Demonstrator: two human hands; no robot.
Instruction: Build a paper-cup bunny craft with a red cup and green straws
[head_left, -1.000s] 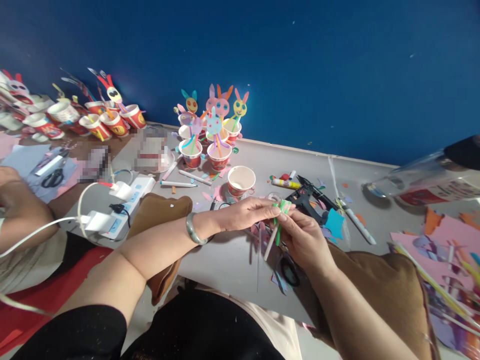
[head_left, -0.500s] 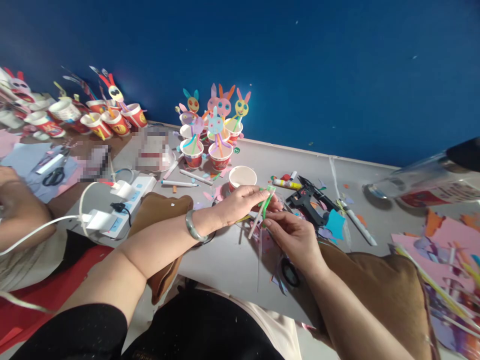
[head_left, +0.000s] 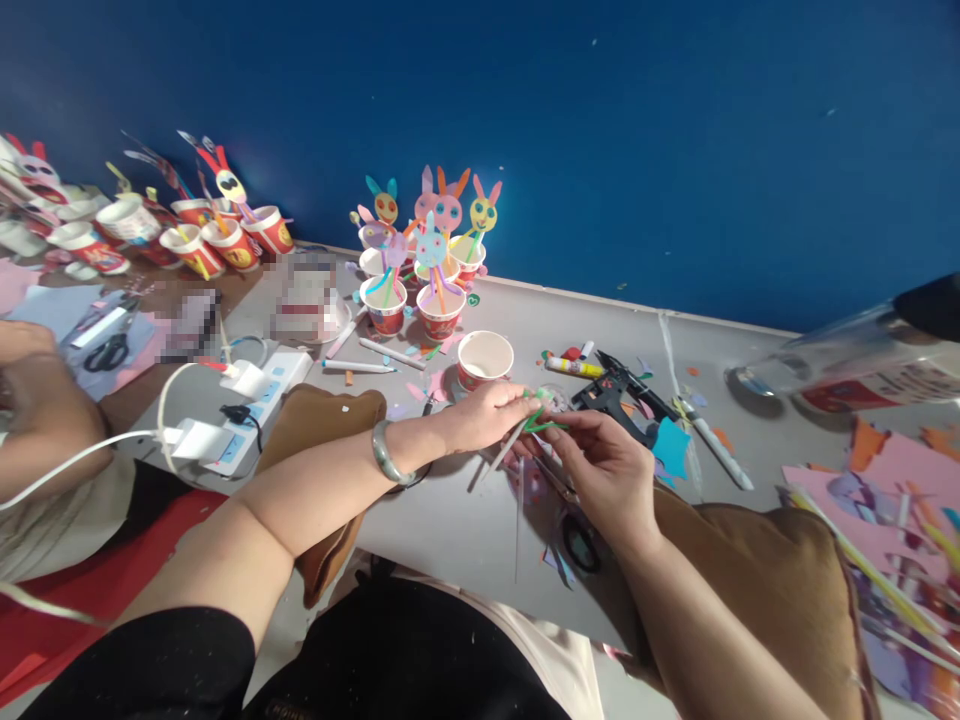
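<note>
My left hand, with a bangle at its wrist, pinches a thin whitish stick and one end of a narrow green strip. Between thumb and finger of my right hand is the strip's other end, so the strip spans both hands. Just beyond my left hand stands a paper cup. Black-handled scissors lie below my right hand, partly covered by it. A black glue gun rests behind that hand.
Several cups with paper rabbit heads stand by the blue wall. A power strip with cables lies left. Felt pens and paper scraps litter the table. A clear bottle is at right. Another person's arm is at far left.
My right hand has shifted slightly right and up, drawing its end of the green strip sideways. The whitish stick tilts further over, and my left hand is slightly lower.
</note>
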